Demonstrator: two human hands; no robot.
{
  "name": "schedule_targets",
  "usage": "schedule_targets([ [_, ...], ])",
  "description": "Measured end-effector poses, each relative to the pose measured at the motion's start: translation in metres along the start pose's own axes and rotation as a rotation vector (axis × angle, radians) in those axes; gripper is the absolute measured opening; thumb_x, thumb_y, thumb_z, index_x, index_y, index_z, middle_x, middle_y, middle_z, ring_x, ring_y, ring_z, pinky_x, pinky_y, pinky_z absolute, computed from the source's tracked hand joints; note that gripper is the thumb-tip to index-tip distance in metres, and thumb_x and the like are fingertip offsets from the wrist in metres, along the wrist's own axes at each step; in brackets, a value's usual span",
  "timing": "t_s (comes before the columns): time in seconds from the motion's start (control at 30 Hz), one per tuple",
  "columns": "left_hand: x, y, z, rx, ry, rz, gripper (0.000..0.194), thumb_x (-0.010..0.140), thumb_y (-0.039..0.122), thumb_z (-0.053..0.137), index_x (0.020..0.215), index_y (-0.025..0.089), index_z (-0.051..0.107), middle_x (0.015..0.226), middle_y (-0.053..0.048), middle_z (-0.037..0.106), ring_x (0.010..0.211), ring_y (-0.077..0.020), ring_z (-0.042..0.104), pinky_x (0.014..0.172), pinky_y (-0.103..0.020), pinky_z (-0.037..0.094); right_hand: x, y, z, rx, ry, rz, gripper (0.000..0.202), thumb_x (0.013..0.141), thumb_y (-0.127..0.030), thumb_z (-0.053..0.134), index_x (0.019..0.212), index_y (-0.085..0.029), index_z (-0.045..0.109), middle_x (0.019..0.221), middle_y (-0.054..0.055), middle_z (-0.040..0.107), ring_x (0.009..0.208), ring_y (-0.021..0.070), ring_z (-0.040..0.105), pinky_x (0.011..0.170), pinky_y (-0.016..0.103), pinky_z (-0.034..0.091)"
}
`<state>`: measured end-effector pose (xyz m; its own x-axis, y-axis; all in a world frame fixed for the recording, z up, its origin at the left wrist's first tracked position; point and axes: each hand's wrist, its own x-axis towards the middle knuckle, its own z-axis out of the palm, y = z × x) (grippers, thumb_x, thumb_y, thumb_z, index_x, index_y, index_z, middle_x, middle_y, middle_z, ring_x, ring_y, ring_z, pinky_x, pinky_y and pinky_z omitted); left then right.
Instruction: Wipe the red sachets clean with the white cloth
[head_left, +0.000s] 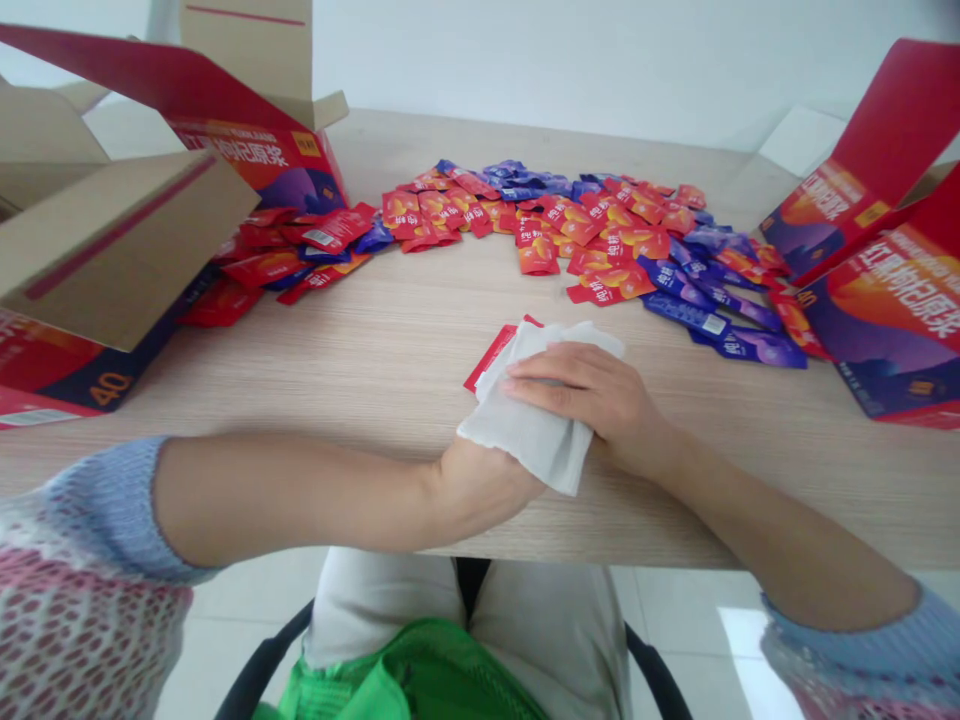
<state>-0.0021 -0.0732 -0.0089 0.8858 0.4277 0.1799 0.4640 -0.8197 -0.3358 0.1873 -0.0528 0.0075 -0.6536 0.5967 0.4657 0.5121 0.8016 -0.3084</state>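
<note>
A white tissue (536, 420) is draped over a red sachet (490, 358), whose upper left edge sticks out. My right hand (600, 395) lies over the tissue with its fingers bent and pressed together, gripping the cloth-like sheet against what is beneath. From the left, my left hand (484, 490) reaches in under the tissue; its fingers are covered. Whether the left fingers hold the sachet cannot be seen. Both hands are close together near the table's front edge.
Red sachets (600, 235) and purple sachets (690, 290) lie in a wide heap across the table (360, 370). Open cartons stand on the left (90, 300) and the right (892, 310), with one behind each. A green cloth (442, 670) covers the lap.
</note>
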Motion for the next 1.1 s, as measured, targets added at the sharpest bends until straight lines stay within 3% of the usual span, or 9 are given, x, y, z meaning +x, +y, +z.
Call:
schedule_targets([
  [0.2, -0.001, -0.001, -0.001, 0.028, 0.060, -0.015, 0.019, 0.075, 0.001, 0.048, 0.074, 0.011, 0.063, 0.067, -0.012, 0.066, 0.055, -0.0238, 0.060, 0.047, -0.033, 0.040, 0.000, 0.032, 0.014, 0.016, -0.184, -0.030, 0.046, 0.092, -0.013, 0.047, 0.135, -0.024, 0.056, 0.135, 0.010, 0.059, 0.126, 0.0226, 0.052, 0.105, 0.046, 0.041],
  [0.37, -0.003, 0.000, -0.001, 0.048, 0.088, -0.023, 0.018, 0.080, 0.003, 0.049, 0.070, 0.013, 0.059, 0.063, -0.009, 0.064, 0.054, -0.0215, 0.059, 0.046, -0.031, 0.038, -0.001, 0.046, 0.012, -0.026, -0.160, 0.007, 0.045, 0.093, -0.014, 0.048, 0.135, -0.029, 0.056, 0.139, 0.006, 0.057, 0.129, 0.0201, 0.050, 0.108, 0.043, 0.039],
  [0.6, -0.004, 0.003, -0.002, 0.139, 0.070, -0.045, 0.020, 0.087, 0.006, 0.047, 0.081, 0.005, 0.066, 0.079, -0.020, 0.070, 0.067, -0.0259, 0.066, 0.050, -0.033, 0.042, -0.011, 0.076, -0.001, -0.086, -0.050, 0.150, 0.043, 0.088, -0.012, 0.052, 0.128, -0.024, 0.062, 0.131, 0.007, 0.063, 0.122, 0.0228, 0.057, 0.104, 0.043, 0.043],
  [0.7, -0.003, 0.002, 0.001, 0.105, 0.089, -0.034, 0.019, 0.087, 0.006, 0.048, 0.077, 0.008, 0.065, 0.071, -0.015, 0.068, 0.062, -0.0244, 0.064, 0.049, -0.032, 0.040, -0.015, 0.072, -0.004, 0.020, 0.127, 0.233, 0.032, 0.089, -0.019, 0.054, 0.117, -0.024, 0.068, 0.118, 0.004, 0.071, 0.108, 0.0234, 0.065, 0.094, 0.041, 0.050],
  [0.8, -0.001, 0.001, 0.004, 0.060, 0.097, -0.033, 0.019, 0.084, 0.004, 0.048, 0.071, 0.012, 0.060, 0.066, -0.011, 0.065, 0.058, -0.0231, 0.060, 0.048, -0.032, 0.037, -0.013, 0.050, -0.005, 0.145, 0.244, 0.297, 0.024, 0.089, -0.025, 0.056, 0.108, -0.023, 0.070, 0.107, 0.005, 0.074, 0.097, 0.0237, 0.068, 0.084, 0.039, 0.055],
  [0.97, -0.001, 0.002, 0.007, 0.030, 0.130, -0.057, 0.015, 0.082, 0.004, 0.049, 0.074, 0.012, 0.059, 0.067, -0.010, 0.064, 0.059, -0.0237, 0.060, 0.051, -0.034, 0.039, -0.006, 0.024, 0.004, 0.275, -0.015, 0.162, 0.035, 0.089, -0.019, 0.054, 0.122, -0.025, 0.064, 0.128, 0.007, 0.066, 0.119, 0.0239, 0.060, 0.102, 0.045, 0.047],
  [1.1, -0.001, 0.004, 0.008, 0.047, 0.113, -0.066, 0.014, 0.082, 0.004, 0.049, 0.082, 0.009, 0.062, 0.072, -0.013, 0.066, 0.062, -0.0244, 0.061, 0.054, -0.036, 0.041, -0.004, 0.029, 0.013, 0.225, -0.080, 0.088, 0.039, 0.086, -0.018, 0.060, 0.123, -0.028, 0.063, 0.134, 0.007, 0.061, 0.124, 0.0245, 0.056, 0.107, 0.050, 0.042],
])
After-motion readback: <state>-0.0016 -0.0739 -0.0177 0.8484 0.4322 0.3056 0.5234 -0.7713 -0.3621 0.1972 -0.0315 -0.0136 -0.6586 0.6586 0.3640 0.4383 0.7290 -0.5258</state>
